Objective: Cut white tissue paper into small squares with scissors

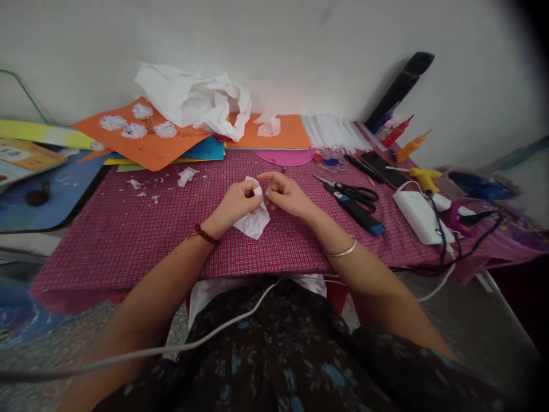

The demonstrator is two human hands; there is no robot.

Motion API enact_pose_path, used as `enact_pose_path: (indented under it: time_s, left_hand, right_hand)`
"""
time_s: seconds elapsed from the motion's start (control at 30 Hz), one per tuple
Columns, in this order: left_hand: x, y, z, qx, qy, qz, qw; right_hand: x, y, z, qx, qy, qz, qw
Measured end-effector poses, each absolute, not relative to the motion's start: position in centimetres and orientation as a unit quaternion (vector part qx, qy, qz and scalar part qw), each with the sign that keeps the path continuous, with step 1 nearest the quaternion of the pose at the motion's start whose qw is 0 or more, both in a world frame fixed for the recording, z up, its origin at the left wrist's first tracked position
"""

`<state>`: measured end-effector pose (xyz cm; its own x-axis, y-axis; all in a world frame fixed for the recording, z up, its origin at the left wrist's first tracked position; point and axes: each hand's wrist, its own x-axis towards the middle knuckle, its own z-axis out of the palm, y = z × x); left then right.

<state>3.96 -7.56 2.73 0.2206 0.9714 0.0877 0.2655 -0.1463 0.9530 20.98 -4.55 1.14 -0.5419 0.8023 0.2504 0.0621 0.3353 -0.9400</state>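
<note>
hands point(239, 201) point(288, 195): 2 | scissors point(359, 193): 1 | cutter point(357, 213): 1 | glue gun point(424, 176): 1 | red tube point(395, 133): 1 | orange tube point(410, 148): 1

Forearms point(171, 286) inward, fingers point(275, 178) bent, close together

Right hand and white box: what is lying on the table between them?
In the head view, black scissors and a black-and-blue tool lie there.

The left hand point(238, 201) partly hides white paper point(256, 225) near the table's point(141, 246) front edge. The blue board point(64, 194) is cut off.
</note>
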Motion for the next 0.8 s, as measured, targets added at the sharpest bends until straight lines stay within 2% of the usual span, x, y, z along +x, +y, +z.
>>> enact_pose_path:
  time_s: [0.33, 0.53, 0.6, 0.8]
  left_hand:
    - [3.9, -7.0, 2.0, 0.643, 0.440, 0.443, 0.444]
    - [4.1, -7.6, 2.8, 0.618, 0.455, 0.454, 0.453]
    - [4.1, -7.6, 2.8, 0.630, 0.467, 0.452, 0.425]
    - [3.9, -7.7, 2.2, 0.729, 0.492, 0.401, 0.255]
  right_hand:
    - [20.3, -4.7, 0.5, -0.328, -0.730, 0.485, 0.353]
    - [20.3, -4.8, 1.4, -0.351, -0.684, 0.469, 0.435]
    - [20.4, -4.9, 1.7, -0.353, -0.688, 0.467, 0.429]
    - [20.4, -5.1, 2.0, -0.375, -0.722, 0.420, 0.402]
